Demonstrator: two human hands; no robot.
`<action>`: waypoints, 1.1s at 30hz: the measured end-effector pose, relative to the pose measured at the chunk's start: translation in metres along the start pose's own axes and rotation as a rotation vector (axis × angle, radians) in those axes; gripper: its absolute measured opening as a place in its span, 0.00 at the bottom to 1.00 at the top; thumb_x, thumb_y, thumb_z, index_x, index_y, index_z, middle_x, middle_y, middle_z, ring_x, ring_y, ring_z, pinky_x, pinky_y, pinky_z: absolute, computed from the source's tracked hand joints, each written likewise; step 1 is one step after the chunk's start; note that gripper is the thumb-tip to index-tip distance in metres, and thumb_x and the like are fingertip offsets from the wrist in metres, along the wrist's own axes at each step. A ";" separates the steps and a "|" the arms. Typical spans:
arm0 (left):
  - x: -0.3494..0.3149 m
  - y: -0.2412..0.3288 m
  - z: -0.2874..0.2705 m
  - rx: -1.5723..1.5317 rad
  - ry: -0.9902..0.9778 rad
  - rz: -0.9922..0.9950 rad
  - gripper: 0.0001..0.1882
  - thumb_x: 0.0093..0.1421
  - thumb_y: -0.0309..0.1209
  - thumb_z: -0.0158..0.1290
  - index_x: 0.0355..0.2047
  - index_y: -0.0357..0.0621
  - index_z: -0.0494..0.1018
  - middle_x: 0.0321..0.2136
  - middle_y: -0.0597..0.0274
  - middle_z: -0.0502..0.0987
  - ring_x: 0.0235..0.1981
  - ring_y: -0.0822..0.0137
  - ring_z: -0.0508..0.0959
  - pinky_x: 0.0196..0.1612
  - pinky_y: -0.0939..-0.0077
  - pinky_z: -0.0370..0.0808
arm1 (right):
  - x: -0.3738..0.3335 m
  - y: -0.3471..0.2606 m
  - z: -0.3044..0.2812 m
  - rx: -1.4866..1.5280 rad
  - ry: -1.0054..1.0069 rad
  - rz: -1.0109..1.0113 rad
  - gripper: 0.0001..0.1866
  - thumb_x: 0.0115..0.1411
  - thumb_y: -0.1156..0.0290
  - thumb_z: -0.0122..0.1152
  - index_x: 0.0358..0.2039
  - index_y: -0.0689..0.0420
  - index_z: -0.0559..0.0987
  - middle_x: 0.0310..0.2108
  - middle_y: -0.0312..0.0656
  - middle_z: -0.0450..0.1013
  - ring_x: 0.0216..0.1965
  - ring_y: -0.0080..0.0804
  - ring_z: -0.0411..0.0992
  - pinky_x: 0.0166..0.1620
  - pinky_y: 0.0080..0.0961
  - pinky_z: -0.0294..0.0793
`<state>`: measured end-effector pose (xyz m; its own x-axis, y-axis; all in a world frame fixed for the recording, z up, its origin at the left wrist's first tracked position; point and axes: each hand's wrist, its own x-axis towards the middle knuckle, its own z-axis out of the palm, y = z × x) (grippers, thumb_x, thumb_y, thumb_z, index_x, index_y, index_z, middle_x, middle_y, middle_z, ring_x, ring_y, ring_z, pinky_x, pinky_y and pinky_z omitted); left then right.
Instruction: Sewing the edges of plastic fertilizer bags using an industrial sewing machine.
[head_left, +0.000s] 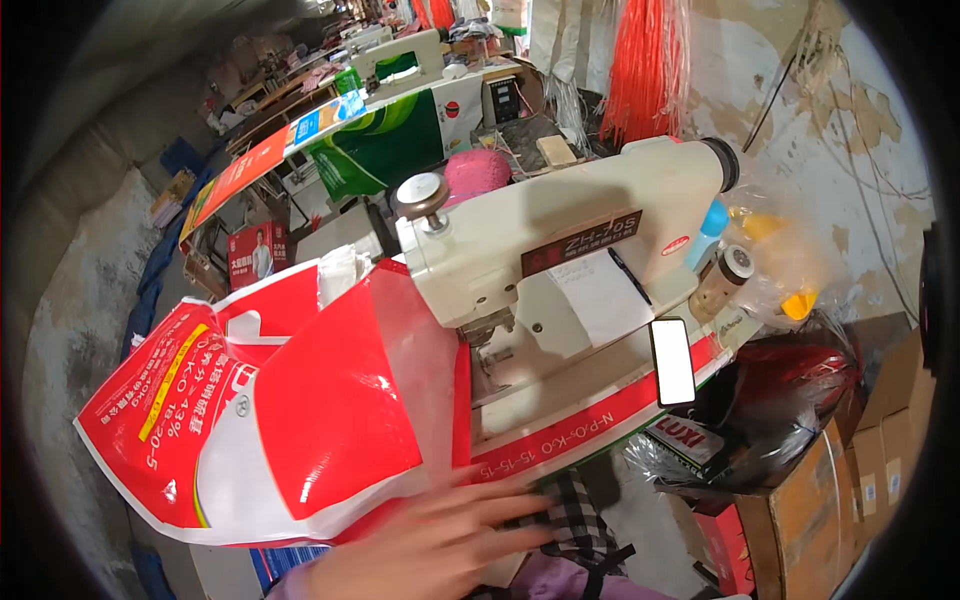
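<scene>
Much of the red bag (340, 420) sticks out past the sewing machine (480, 245), and it could slip because my left hand (430, 535) has its fingers spread, not pinching.

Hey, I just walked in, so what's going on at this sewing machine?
Someone's left hand, blurred and with its fingers spread, is at the near edge of a red-and-white sack; whether it touches the sack is unclear. The sack lies against the needle end of the white sewing machine. A phone with a bright white screen lies to the right, near a sheet of paper and a pen.
</scene>
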<state>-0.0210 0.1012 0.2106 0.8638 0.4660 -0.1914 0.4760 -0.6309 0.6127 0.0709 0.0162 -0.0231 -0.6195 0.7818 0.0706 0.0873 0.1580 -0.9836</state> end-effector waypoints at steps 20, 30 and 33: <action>0.082 -0.290 0.182 -0.007 1.157 -0.516 0.31 0.57 0.19 0.51 0.62 0.52 0.65 0.68 0.41 0.47 0.67 0.46 0.54 0.66 0.57 0.58 | -0.011 -0.069 -0.043 -0.544 -0.145 0.140 0.20 0.56 0.55 0.61 0.30 0.64 0.78 0.23 0.51 0.73 0.27 0.48 0.75 0.30 0.40 0.74; -0.015 -0.067 0.135 0.159 0.168 -0.091 0.18 0.58 0.32 0.52 0.47 0.39 0.74 0.57 0.39 0.64 0.58 0.44 0.66 0.60 0.56 0.66 | -0.053 0.037 -0.059 -0.254 0.035 0.146 0.16 0.63 0.59 0.53 0.33 0.58 0.81 0.30 0.46 0.77 0.37 0.44 0.76 0.39 0.35 0.75; -0.082 0.007 0.103 0.055 0.759 -0.184 0.15 0.58 0.32 0.55 0.45 0.43 0.77 0.37 0.52 0.80 0.38 0.54 0.79 0.46 0.50 0.71 | -0.039 0.035 -0.075 -0.038 0.005 0.512 0.12 0.61 0.64 0.57 0.33 0.60 0.81 0.30 0.46 0.76 0.37 0.41 0.77 0.38 0.32 0.74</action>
<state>-0.0720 -0.0054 0.1519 0.4306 0.8502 0.3029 0.6252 -0.5230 0.5792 0.1561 0.0365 -0.0484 -0.4862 0.7672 -0.4182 0.4075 -0.2243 -0.8852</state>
